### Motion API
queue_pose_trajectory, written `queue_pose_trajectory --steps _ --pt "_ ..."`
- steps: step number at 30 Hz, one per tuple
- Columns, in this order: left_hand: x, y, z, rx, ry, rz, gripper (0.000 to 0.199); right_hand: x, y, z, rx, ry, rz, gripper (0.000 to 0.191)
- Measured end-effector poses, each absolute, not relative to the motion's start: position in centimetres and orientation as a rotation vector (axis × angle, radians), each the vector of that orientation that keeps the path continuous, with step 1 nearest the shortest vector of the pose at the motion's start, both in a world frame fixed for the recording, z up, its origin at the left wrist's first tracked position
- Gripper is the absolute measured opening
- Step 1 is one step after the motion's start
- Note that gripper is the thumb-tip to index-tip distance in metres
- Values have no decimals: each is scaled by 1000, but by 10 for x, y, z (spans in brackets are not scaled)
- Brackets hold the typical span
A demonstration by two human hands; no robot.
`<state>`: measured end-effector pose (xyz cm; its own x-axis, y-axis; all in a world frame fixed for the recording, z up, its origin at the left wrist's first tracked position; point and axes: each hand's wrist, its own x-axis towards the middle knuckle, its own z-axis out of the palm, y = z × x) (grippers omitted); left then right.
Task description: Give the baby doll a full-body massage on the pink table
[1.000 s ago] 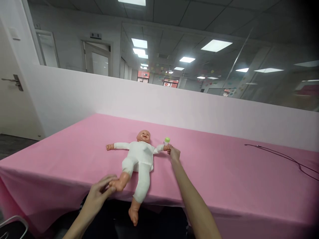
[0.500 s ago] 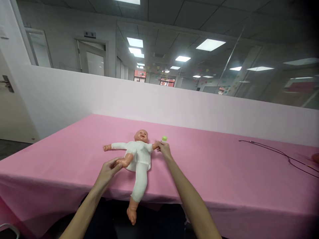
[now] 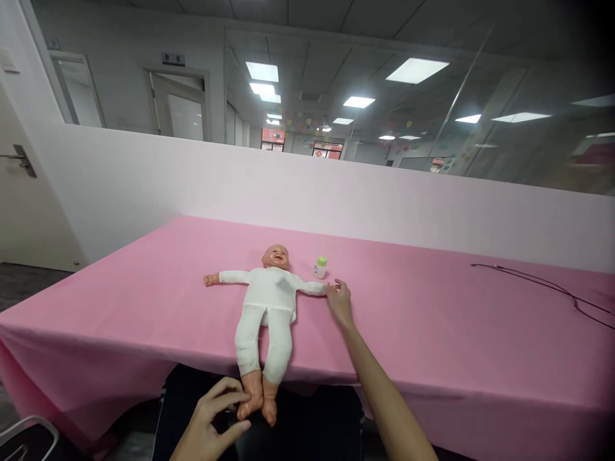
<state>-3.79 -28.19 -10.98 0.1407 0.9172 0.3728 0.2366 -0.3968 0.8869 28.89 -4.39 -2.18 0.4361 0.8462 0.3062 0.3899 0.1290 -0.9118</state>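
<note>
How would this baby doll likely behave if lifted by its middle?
The baby doll would probably sag, since its white fabric body looks soft. Its glossy head looks like smooth plastic, so might feel slippery. The legs may dangle: the feet already overhang the table edge.

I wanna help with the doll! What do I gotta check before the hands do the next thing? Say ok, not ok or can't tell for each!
1. Doll lying face up: ok, its back is on the pink cloth.
2. Doll's feet on the table: not ok, they stick out past the front edge.
3. Left hand holding a foot tight: cannot tell, it is spread around one foot.
4. Right hand gripping the doll's arm firmly: cannot tell, it is at the arm's end.
5. Green-topped bottle standing up: ok.
6. Black cable away from the doll: ok, far off to the right.
</note>
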Motion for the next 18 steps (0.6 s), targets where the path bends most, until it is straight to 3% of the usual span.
queue_pose_trajectory --steps 2,4,6,10,14,18 --pt "-49 -275 -96 1815 1170 1290 20 280 -84 -29 -1407 -1283 607 46" --pt "-63 -260 -78 1805 1280 1368 28 270 -133 -45 -1311 -1486 991 46" --pt "-79 -233 -58 1776 1397 1475 36 257 -183 -68 -1283 -1706 1403 58" --pt "-112 -148 -26 1716 1610 1568 43 226 -246 -110 -1346 -1651 1526 83" --pt "-138 -61 -22 1888 1936 1272 60 194 -259 -116 -861 -1115 1952 96" --pt "-160 -22 -37 2029 1863 866 46 186 -266 -116 -801 -810 1991 88"
